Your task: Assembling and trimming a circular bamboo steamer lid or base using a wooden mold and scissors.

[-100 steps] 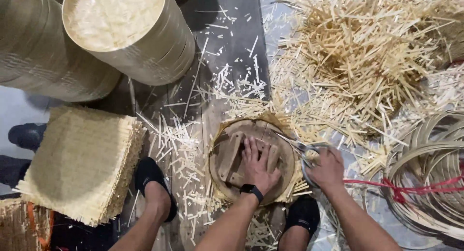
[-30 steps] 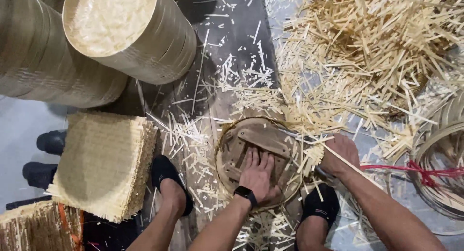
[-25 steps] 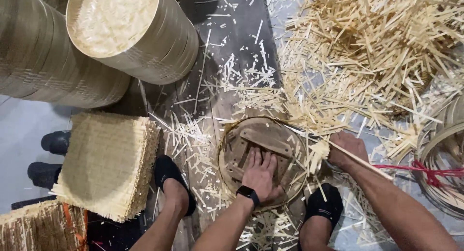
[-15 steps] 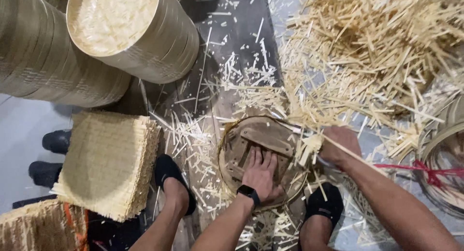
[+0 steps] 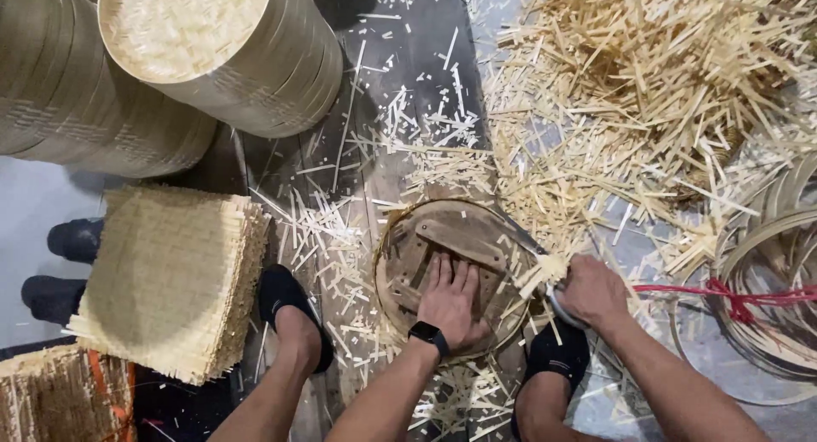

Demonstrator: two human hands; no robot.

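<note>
Right hand (image 5: 593, 290) slid leftward, fisted on blade (image 5: 545, 276); left hand (image 5: 451, 296) flat on round form (image 5: 408, 246).

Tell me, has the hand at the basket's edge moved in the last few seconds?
Yes. The right hand has slid round the rim of the round basket, from its lower right up to its right side.

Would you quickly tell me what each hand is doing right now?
Left hand: open, pressed flat on the round wooden form.
Right hand: closed around a tool handle; the tool itself cannot be told.
</note>
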